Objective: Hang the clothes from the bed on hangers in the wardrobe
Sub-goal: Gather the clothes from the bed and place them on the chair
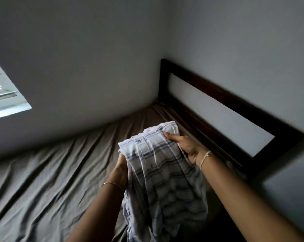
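Clearly soft, light striped garment (162,170), limp toward 6 o'clock — left hand (122,165), right hand (184,145) fingers clamped on top edge, best hold.

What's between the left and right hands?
Head view: only the white striped garment, bunched up and hanging down. The left hand grips its left edge, and the right hand grips its upper right edge.
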Motion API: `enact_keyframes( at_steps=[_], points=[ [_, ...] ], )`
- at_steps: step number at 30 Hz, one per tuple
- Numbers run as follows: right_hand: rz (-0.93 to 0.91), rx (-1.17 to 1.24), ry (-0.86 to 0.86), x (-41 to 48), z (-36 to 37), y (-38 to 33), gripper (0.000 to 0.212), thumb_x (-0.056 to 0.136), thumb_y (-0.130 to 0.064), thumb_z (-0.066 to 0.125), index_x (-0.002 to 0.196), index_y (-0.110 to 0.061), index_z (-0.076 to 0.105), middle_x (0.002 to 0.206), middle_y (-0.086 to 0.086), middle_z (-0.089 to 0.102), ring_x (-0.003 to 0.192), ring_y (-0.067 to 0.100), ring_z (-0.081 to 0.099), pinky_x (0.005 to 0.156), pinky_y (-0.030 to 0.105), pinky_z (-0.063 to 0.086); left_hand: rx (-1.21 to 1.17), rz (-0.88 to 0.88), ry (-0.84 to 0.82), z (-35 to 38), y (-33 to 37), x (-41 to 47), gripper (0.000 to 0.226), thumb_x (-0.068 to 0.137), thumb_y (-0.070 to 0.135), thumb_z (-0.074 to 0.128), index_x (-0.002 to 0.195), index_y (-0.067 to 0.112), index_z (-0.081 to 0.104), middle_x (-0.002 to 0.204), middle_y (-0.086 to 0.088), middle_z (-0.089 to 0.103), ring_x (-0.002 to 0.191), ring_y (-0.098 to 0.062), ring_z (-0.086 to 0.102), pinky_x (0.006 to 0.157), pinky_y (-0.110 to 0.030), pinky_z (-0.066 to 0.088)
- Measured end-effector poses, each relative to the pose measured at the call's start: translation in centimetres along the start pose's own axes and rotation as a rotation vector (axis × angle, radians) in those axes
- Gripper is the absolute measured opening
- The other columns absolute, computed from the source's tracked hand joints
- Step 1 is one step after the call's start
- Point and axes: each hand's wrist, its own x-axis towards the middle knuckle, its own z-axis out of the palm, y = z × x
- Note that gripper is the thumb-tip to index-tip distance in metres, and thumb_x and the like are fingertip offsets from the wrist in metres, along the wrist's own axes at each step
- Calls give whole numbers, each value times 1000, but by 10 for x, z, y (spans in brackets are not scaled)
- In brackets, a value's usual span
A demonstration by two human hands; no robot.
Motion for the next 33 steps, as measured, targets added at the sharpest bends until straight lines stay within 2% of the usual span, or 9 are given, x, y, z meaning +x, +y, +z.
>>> enact_keyframes(
  at_steps=[4,8,10,15,18,21,25,27,33],
  points=[
    [-102,16,2,59,-16,-52,27,88,-25,65,108,-7,70,97,17,73,82,28,71,79,43,59,-191,91,31,40,46,49,28,99,35,40,105,16,58,99,-11,64,78,-22,62,65,-31,55],
    [-169,-5,-28,119,-31,-106,32,88,-22,65,115,-4,67,109,21,69,92,30,69,83,44,57,-229,183,53,83,109,95,24,95,34,51,80,18,61,78,-7,67,61,-21,63,54,-31,54],
    [-219,-20,-37,145,-38,-136,29,90,-18,63,115,-4,67,110,20,69,94,30,68,87,46,56,-125,199,-8,103,139,116,20,91,31,55,97,12,60,89,-15,63,69,-26,61,54,-32,54],
    [-254,-45,-84,194,-61,-197,19,92,-10,55,104,-4,69,89,12,74,82,25,70,82,39,57,-101,211,-142,140,177,167,34,95,37,45,87,11,65,85,-12,69,72,-26,66,62,-34,54],
    [-231,-68,-28,219,-83,-206,21,89,-15,54,99,-8,71,89,13,73,84,27,68,85,39,54,-86,176,-66,154,163,199,46,85,41,57,113,5,63,111,-20,64,97,-34,63,76,-44,54],
    [-171,-116,72,242,-115,-183,25,87,-23,63,103,-7,72,96,16,73,90,29,69,81,36,55,29,63,-23,160,124,219,36,98,29,43,112,2,63,101,-16,67,92,-30,64,77,-38,54],
    [52,-321,213,263,-164,-105,32,87,-28,69,112,-7,68,102,15,71,91,30,69,77,36,57,209,-310,38,150,55,234,27,97,16,40,77,8,56,51,-7,58,37,-17,55,36,-18,43],
    [130,-429,240,268,-190,-59,29,89,-26,66,112,-8,67,106,13,69,95,28,66,83,38,56,210,-397,75,140,15,242,22,95,16,40,86,6,58,60,-7,55,41,-19,53,36,-17,41],
    [282,-363,307,236,-222,24,11,90,-10,64,79,-11,67,92,17,70,67,15,63,66,26,53,157,-485,-31,130,-64,233,14,97,20,46,92,15,58,88,-4,57,65,-17,46,60,-26,37]
  ],
)
